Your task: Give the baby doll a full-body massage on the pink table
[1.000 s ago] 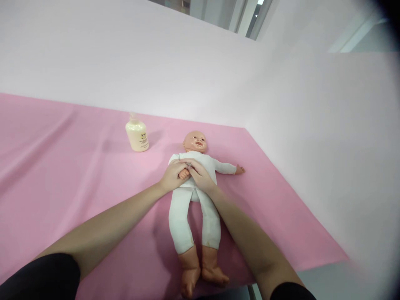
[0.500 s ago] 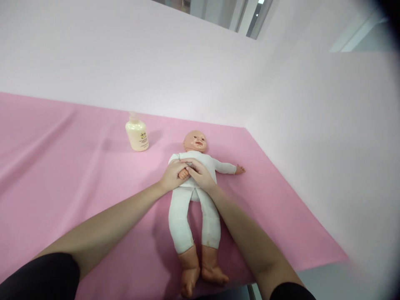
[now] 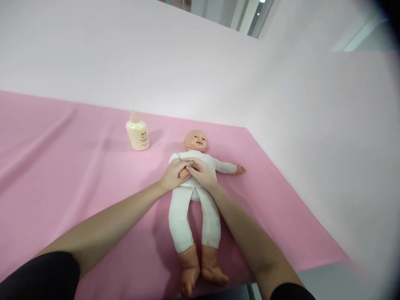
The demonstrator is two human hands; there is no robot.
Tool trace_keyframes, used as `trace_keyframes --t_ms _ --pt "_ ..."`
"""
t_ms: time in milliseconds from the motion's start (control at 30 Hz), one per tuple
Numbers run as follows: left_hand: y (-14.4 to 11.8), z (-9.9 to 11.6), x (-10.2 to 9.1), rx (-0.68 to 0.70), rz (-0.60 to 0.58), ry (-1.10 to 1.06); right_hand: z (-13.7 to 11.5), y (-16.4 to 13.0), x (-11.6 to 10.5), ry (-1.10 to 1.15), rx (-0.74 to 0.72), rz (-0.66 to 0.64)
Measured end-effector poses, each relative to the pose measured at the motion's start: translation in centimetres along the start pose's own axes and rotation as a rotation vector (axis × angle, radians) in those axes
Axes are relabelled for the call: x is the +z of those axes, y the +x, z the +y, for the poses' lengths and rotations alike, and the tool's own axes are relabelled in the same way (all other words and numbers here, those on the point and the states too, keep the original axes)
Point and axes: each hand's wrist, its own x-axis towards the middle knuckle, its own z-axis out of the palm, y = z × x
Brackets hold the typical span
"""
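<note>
A baby doll (image 3: pixel 195 193) in white cloth lies on its back, its head away from me and its feet towards me. One of its arms is folded over its belly, and the doll's small hand (image 3: pixel 184 173) shows between my hands. My left hand (image 3: pixel 172 175) is wrapped round that forearm and hand from the left. From the right, my right hand (image 3: pixel 202 173) closes over the same arm, its fingers meeting those of my left hand. The doll's other arm (image 3: pixel 226 167) stretches out to the right on the cloth.
A pale yellow pump bottle (image 3: pixel 137 135) stands upright left of the doll's head. Pink cloth (image 3: pixel 78 175) with some creases covers the table. White panels (image 3: pixel 187 71) rise behind and at the right side. The table's edge lies just past the doll's feet.
</note>
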Motion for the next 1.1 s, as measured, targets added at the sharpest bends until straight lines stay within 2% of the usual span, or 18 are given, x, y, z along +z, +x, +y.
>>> trace_keyframes --t_ms 267,1100 --pt "0.06 -0.07 0.05 0.008 -0.012 0.014 -0.34 0.02 0.11 0.002 0.049 0.011" --pt "0.18 0.18 -0.15 -0.013 -0.050 0.051 -0.35 0.05 0.14 -0.101 -0.044 0.019"
